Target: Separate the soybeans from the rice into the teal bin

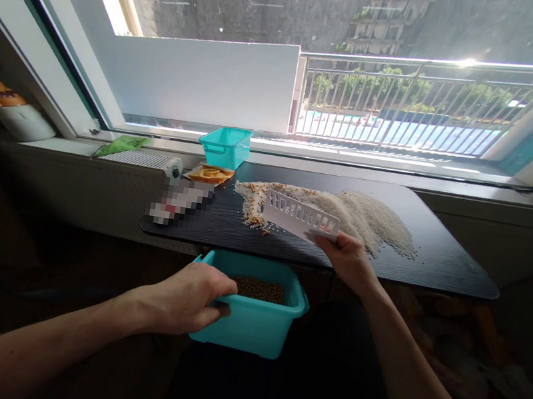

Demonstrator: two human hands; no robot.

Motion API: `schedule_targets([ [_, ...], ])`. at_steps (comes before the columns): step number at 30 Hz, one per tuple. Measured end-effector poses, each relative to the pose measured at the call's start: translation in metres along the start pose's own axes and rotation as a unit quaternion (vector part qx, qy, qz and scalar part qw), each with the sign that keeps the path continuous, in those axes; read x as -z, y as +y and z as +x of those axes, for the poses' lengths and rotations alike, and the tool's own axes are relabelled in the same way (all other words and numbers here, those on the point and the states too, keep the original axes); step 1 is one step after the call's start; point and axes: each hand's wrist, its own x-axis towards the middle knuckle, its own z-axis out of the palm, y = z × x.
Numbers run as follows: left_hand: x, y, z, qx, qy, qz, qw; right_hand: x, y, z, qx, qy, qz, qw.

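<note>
A flat, pale pinkish-white plastic strip with a row of slots [292, 214] slants above the near left part of a spread of small white grains [374, 220]. Its right end is pinched between the thumb and fingers of the right hand [350, 260], so the strip reaches out to the left of that hand; whether its lower edge touches the grains cannot be told. Yellow-orange kernels [254, 218] are mixed in at the spread's left end, left of the strip. All this lies on a black, wood-grained tabletop with rounded corners [444, 255]. Below its near edge is a deep turquoise plastic tub [246, 328] with small brown pellets [259, 289] inside; the left hand [195, 296] is clasped on the near left part of its rim, thumb over the top. At the table's far left corner stand a smaller turquoise plastic basket [225, 154] and, just in front, an orange-and-yellow flat packet [210, 175]. A green cloth [125, 145] lies farther left, and a metal balcony railing [407, 107] shows through the window.
</note>
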Motion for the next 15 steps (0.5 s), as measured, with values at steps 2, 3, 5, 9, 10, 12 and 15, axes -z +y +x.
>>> schedule_targets([
  [2,0.000,0.000,0.000,0.001,-0.001,-0.002,1.000,-0.002,0.001,0.004,0.006,-0.009,-0.003,1.000],
  [3,0.001,0.000,0.000,0.002,-0.001,-0.003,1.000,-0.002,0.001,0.005,0.006,-0.012,-0.006,1.000],
  [5,0.001,0.001,-0.001,0.003,0.000,-0.001,1.000,0.000,-0.002,0.004,0.000,-0.020,-0.014,1.000],
  [9,0.001,0.001,-0.001,0.000,0.002,0.005,1.000,0.010,-0.012,-0.005,-0.011,-0.028,-0.010,0.999],
  [10,0.001,0.001,-0.002,-0.001,0.001,0.005,1.000,0.011,-0.014,-0.007,-0.010,-0.026,-0.005,1.000],
  [12,0.001,0.001,-0.002,-0.003,0.002,0.007,1.000,0.013,-0.017,-0.010,-0.008,-0.022,0.000,1.000],
  [15,0.001,0.001,-0.004,-0.004,0.001,0.007,1.000,0.010,-0.016,-0.011,-0.013,-0.023,-0.007,1.000],
])
